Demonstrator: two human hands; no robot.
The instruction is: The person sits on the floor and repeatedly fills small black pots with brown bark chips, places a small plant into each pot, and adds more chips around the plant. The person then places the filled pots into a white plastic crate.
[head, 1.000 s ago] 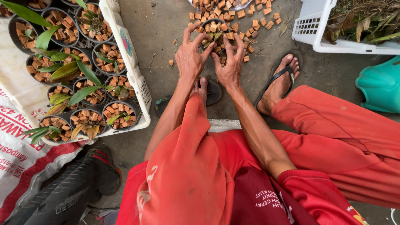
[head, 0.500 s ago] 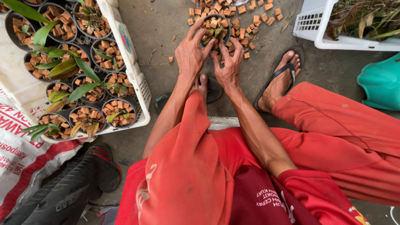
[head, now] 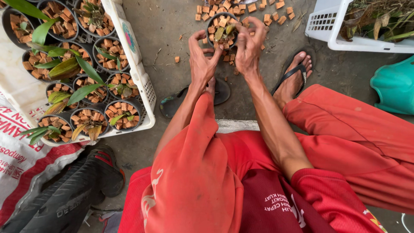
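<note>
A small black pot filled with brick-red chips and a small green seedling is held up between both hands, above the concrete floor. My left hand cups its left side with the fingers curled round the rim. My right hand grips its right side, thumb over the top. A heap of loose brick chips lies on the floor just beyond the pot. I sit low in red clothes, one sandalled foot stretched out to the right.
A white plastic crate at the left holds several black pots with chips and green-leaved plants. Another white basket with dry plant matter stands at top right, a teal container beside it. A printed sack and dark bag lie lower left.
Both hands have lifted off the chip heap and come nearer, now holding the small pot between them instead of reaching into the pile.
</note>
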